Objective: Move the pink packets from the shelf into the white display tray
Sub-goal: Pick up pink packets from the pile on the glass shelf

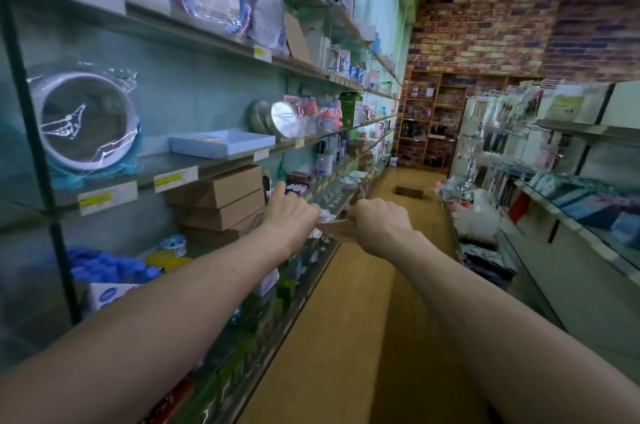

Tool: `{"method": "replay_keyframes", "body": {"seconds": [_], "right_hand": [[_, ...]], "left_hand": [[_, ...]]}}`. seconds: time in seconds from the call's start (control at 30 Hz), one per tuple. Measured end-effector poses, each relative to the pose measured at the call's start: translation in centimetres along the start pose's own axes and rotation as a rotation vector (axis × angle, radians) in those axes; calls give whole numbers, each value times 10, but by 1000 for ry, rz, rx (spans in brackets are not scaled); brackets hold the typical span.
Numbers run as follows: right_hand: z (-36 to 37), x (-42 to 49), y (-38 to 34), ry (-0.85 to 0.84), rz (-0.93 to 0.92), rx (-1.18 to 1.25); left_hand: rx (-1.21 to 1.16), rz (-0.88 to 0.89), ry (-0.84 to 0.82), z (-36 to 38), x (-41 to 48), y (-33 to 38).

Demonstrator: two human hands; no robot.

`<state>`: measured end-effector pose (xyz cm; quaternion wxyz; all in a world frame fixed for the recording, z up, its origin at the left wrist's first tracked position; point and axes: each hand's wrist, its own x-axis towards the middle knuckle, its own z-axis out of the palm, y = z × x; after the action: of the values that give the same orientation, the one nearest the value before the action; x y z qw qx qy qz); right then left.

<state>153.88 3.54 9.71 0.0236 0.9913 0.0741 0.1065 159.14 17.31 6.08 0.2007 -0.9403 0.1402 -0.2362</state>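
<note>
Aisle: the floor (349, 319) ran open ahead of me, between the shelving on my left and a rack (502, 153) of hanging goods on my right.
Floor: a small brown carton (410, 191) lay on it well beyond the hands.
Shelf edge: the middle shelf (173, 172) ended in a front strip of yellow price labels, above and left of both hands.
Lower edge: the shelf below jutted towards the aisle, its lip running just under the hands.
Left hand (291, 212): reached out in front of the lower shelves, one digit pointing up and the other fingers curled towards the left end of the packets. Blur hid the contact, so I could not tell whether it gripped them.
Right hand (377, 219): clenched around the right end of the packets, knuckles towards me.
Packets (334, 226): a thin pinkish stack was held roughly level between the two hands, off the shelf, over the lower shelf's lip.
Tray (221, 143): white and shallow, it sat on the middle shelf, up and left of the hands and well apart from the packets. I could not make out anything in it from my angle.
Boxes (221, 197): brown and stacked under the tray's shelf, just left of the left hand.
Mirror (86, 119): round and plastic-wrapped, it stood on the tray's shelf, left of the tray.
</note>
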Motion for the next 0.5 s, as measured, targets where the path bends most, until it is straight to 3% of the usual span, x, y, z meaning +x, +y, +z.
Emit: {"method": "replay_keyframes", "body": {"seconds": [0.5], "right_hand": [[21, 136, 113, 85, -161, 21]], "left_hand": [[73, -149, -45, 12, 141, 42]]}}
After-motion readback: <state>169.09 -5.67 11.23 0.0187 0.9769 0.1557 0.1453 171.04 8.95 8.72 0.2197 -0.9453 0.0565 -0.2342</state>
